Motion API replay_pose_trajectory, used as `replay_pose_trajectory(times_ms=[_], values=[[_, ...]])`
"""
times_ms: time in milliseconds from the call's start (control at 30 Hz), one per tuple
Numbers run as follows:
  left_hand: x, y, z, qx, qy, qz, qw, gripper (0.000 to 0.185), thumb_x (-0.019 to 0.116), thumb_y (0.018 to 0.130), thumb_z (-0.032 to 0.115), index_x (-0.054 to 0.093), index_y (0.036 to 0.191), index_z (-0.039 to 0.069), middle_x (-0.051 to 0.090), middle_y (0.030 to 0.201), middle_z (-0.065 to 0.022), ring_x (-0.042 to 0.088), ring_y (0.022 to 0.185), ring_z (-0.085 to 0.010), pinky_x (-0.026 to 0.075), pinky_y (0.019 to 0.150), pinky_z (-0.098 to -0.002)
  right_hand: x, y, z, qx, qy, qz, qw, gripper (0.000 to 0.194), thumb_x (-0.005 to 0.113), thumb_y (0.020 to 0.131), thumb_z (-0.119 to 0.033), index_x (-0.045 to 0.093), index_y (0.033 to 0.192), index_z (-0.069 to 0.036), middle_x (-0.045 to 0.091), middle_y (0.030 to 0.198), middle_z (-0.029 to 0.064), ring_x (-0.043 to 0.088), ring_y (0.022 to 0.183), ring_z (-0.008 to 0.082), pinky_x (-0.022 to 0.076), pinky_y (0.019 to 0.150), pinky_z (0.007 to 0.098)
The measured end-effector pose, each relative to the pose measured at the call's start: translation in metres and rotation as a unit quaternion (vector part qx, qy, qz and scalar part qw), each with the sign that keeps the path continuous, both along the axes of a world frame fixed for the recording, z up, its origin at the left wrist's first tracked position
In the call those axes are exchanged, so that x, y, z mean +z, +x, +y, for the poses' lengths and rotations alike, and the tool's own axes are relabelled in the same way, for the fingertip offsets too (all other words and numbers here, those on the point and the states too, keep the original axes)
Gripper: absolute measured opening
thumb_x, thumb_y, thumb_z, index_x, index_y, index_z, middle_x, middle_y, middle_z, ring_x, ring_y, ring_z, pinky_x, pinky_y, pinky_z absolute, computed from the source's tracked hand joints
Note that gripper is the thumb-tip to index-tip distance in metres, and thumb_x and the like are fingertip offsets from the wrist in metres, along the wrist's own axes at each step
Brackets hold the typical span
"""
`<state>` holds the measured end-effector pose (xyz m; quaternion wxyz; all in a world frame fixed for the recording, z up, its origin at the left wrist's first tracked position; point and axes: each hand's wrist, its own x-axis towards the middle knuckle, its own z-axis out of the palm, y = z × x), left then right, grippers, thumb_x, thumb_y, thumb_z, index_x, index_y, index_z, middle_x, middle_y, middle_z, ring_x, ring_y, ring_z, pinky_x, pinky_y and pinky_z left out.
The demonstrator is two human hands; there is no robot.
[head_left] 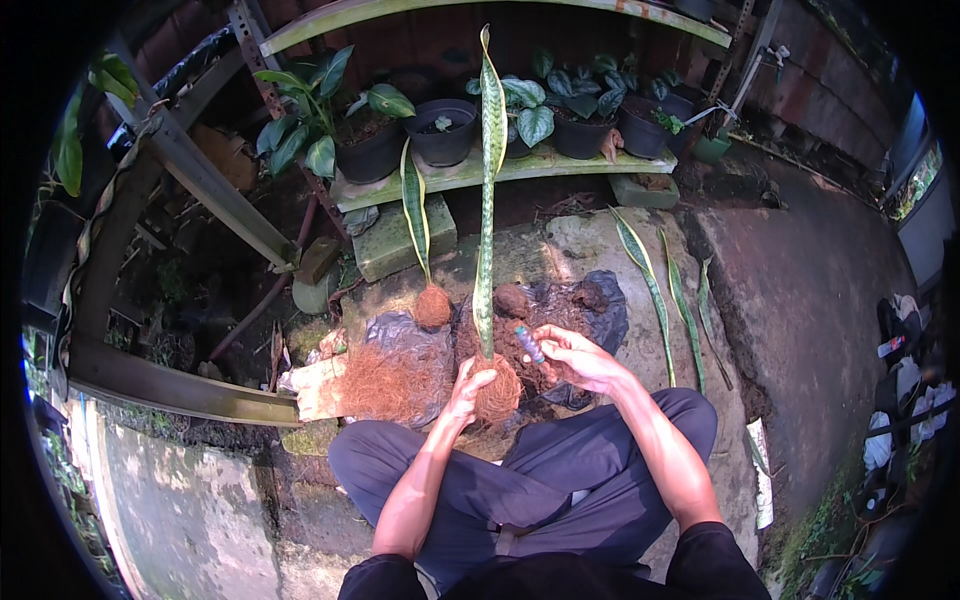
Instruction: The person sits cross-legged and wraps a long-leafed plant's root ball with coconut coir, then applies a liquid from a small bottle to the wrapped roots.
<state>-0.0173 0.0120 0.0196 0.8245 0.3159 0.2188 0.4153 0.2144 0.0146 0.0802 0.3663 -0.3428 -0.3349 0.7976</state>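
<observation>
My left hand (466, 390) grips a fibre-wrapped root ball (501, 391) from its left side. Out of the ball rises a tall snake plant leaf (486, 225) with yellow margins, standing upright. In the fingers of my right hand (576, 355) is a spool of thread (529, 345), held just right of the leaf's base. Whether thread runs from spool to ball is too fine to tell. Beyond my left hand, a second snake plant leaf (415, 210) stands in a finished-looking fibre ball (433, 306). Loose coconut fibre (382, 386) lies heaped on the left.
Black plastic sheeting (611, 307) bears dark soil (469, 330) and a soil ball (512, 300). Several cut snake plant leaves (652, 270) lie on the concrete at right. Behind, a low shelf (517, 171) carries potted plants (581, 135). A metal frame (210, 187) stands at left.
</observation>
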Motion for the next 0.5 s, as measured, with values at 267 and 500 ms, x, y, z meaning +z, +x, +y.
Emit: replay_pose_trajectory(times_ms=[267,500], values=[[0.0031,0.0024,-0.0003,0.009,-0.007,-0.010,1.000,0.034,0.064,0.083,0.023,0.053,0.105,0.000,0.066,0.084,-0.0186,0.069,0.070,-0.0294,0.060,0.060,-0.0420,0.0081,-0.0082,-0.0081,-0.037,-0.013,0.081,0.996,0.014,0.041,0.103,-0.023,0.047,0.109,-0.012,0.051,0.088,0.0004,0.055,0.074,0.0117,0.0468,0.066,0.0307],[0.0024,-0.0014,0.0005,0.000,-0.028,0.037,0.999,0.046,0.069,0.078,0.030,0.046,0.107,0.003,0.061,0.086,-0.0187,0.067,0.074,-0.0341,0.059,0.058,-0.0469,0.0031,-0.0057,-0.0047,-0.030,-0.039,0.047,0.998,0.017,0.046,0.101,-0.020,0.051,0.110,-0.007,0.052,0.099,0.0033,0.059,0.085,0.0137,0.0536,0.074,0.0334]])
